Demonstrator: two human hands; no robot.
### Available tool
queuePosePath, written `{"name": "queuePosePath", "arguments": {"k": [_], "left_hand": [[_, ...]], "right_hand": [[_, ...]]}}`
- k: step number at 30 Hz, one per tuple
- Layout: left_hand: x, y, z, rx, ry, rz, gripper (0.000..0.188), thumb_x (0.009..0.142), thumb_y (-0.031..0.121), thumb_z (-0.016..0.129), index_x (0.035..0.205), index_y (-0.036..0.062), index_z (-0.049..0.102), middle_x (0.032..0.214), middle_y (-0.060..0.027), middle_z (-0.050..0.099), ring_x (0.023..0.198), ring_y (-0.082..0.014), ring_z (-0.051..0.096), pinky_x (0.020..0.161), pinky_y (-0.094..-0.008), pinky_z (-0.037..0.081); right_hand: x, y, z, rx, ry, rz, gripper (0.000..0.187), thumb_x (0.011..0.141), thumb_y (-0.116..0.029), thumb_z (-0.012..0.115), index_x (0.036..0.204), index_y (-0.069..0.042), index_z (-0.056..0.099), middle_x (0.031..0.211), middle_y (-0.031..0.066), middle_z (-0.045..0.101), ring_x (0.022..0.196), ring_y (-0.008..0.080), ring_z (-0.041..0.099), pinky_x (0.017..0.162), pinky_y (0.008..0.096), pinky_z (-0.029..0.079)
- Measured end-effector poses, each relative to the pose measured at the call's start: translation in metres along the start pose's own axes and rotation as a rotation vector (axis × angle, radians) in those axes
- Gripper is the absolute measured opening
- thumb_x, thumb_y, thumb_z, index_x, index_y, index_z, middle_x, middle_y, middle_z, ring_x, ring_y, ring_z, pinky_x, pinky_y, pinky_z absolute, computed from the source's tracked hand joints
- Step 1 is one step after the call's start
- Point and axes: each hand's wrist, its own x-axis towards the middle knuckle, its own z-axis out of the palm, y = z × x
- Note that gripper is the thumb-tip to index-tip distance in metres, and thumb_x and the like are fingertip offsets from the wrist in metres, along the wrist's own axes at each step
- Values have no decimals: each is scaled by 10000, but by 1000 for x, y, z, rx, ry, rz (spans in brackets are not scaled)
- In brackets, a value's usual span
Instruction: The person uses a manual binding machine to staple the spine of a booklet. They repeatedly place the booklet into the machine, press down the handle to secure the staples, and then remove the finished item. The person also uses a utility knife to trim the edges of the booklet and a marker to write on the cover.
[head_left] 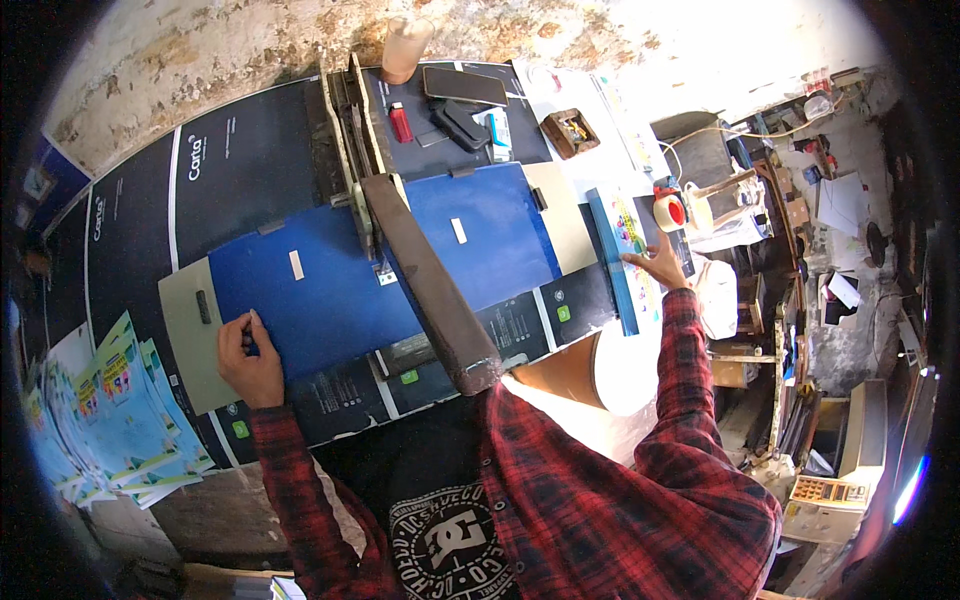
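My left hand (250, 362) rests at the near left edge of a blue sheet (310, 300), over a beige board (190, 340). Its fingers are curled in, and whatever they may hold is hidden. My right hand (662, 262) is at a stack of printed sheets with a blue edge (612, 262), thumb and fingers apart, the thumb by the blue edge. Across the blue sheet runs a long brown lever arm (430, 285) of a press-like device (352, 150). A small metal plate (386, 274) sits beneath it. Another blue panel (480, 235) lies to its right.
Fanned printed sheets (115, 400) lie at the left. Toward the back are a phone (465, 86), a black case (460, 126), a red lighter (400, 122), a cup (405, 50) and a small wooden box (570, 132). A tape roll (670, 210) stands beyond my right hand.
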Motion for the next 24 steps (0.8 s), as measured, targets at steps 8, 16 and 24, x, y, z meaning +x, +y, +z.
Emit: {"name": "queuePosePath", "arguments": {"k": [8, 16, 24], "left_hand": [[1, 4, -2, -3, 3, 18, 94, 913, 107, 663, 907, 14, 677, 830, -71, 617, 687, -182, 562, 611, -320, 449], [0, 4, -3, -43, 9, -11, 82, 899, 90, 675, 917, 10, 678, 852, -82, 632, 714, -195, 583, 645, -329, 472], [-44, 59, -35, -340, -320, 64, 159, 853, 77, 710, 1003, 25, 694, 915, -118, 673, 831, -270, 637, 774, -367, 509]], "right_hand": [[13, 4, 10, 67, -33, -31, 1443, 466, -586, 940, 1509, 51, 173, 1421, 342, 411, 1314, 409, 470, 1083, 460, 420], [12, -2, 14, 138, -63, -30, 1358, 504, -535, 948, 1483, 66, 223, 1465, 313, 357, 1365, 391, 393, 1117, 451, 377], [0, 40, 22, 517, 312, 56, 425, 928, -389, 678, 939, 36, 683, 754, 52, 634, 735, 101, 542, 646, 281, 446]]}}
